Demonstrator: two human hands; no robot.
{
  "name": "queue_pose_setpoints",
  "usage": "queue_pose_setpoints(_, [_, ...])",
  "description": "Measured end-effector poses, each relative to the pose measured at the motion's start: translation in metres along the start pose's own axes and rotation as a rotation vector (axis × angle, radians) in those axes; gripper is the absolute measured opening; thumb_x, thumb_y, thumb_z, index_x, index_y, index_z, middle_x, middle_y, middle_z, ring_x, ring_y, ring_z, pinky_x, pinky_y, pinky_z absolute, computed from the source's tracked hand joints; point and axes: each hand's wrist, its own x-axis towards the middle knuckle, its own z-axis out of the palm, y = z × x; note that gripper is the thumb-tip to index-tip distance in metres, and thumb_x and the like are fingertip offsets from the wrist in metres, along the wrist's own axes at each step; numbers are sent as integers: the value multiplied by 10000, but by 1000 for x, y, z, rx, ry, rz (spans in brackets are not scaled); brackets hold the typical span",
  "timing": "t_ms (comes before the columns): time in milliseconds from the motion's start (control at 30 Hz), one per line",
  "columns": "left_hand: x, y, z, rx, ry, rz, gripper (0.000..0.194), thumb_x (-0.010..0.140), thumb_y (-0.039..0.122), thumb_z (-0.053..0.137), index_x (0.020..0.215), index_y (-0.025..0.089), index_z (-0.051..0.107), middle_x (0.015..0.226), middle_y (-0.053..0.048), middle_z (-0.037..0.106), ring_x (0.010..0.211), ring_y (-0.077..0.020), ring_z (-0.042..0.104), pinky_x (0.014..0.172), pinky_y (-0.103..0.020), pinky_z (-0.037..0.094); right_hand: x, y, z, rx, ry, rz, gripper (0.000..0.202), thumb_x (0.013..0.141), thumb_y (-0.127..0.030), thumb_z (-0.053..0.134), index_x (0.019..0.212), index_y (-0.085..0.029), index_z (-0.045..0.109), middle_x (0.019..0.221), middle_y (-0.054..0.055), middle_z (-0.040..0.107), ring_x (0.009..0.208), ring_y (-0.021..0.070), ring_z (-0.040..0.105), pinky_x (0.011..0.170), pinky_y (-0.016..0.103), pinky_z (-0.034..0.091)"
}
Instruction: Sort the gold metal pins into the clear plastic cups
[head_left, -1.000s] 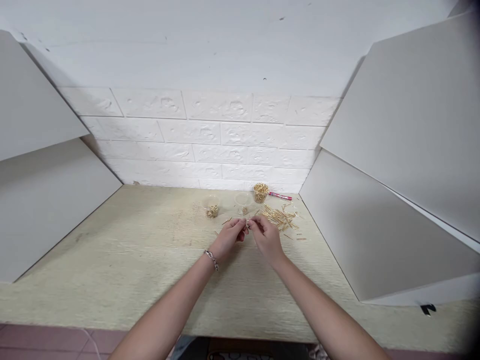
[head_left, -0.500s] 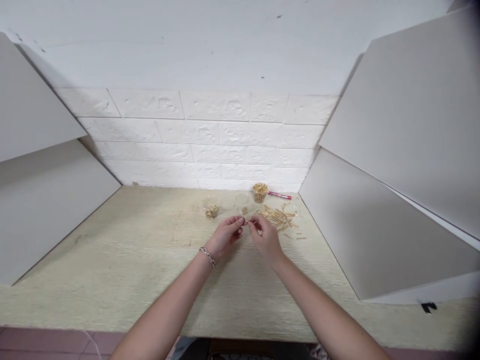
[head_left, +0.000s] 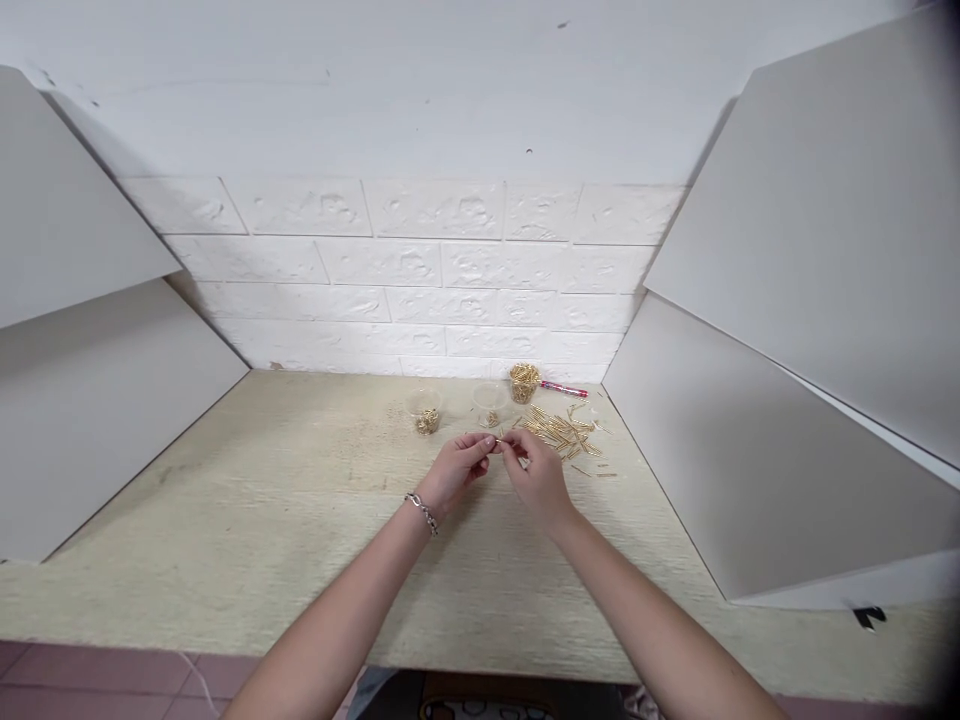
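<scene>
My left hand (head_left: 463, 467) and my right hand (head_left: 537, 473) meet fingertip to fingertip over the table, both pinched on something small that I cannot make out. Beyond my right hand lies a loose pile of thin gold pins (head_left: 555, 428). Behind the fingers are a clear cup with small gold pieces (head_left: 427, 421), another clear cup with a few pieces (head_left: 490, 418), and a cup full of gold pieces (head_left: 523, 382).
A red pen (head_left: 564, 389) lies beside the full cup at the back of the pale table (head_left: 247, 530). Grey panels stand left (head_left: 112, 400) and right (head_left: 697, 450), with a white brick-patterned wall (head_left: 405, 262) behind.
The view has shifted slightly. My fingertips have drawn a little closer together; both hands remain pinched over the same spot.
</scene>
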Motion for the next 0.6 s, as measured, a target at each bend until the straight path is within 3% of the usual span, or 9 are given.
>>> queue_pose_setpoints(267, [0, 1, 2, 43, 38, 11, 373, 559, 453, 723, 711, 117, 664, 670, -24, 579, 515, -46, 402, 510, -202, 303, 0, 4, -2, -134, -20, -60, 126, 810, -236, 446, 792, -207, 567, 758, 25, 616, 684, 154, 564, 639, 270, 439])
queue_pose_setpoints(600, [0, 3, 2, 283, 113, 98, 281, 609, 410, 683, 679, 137, 677, 634, -12, 590, 534, -68, 389, 538, -222, 305, 3, 6, -9, -265, -159, -154, 161, 850, -208, 398, 846, -200, 559, 801, 45, 611, 742, 173, 556, 679, 288, 410])
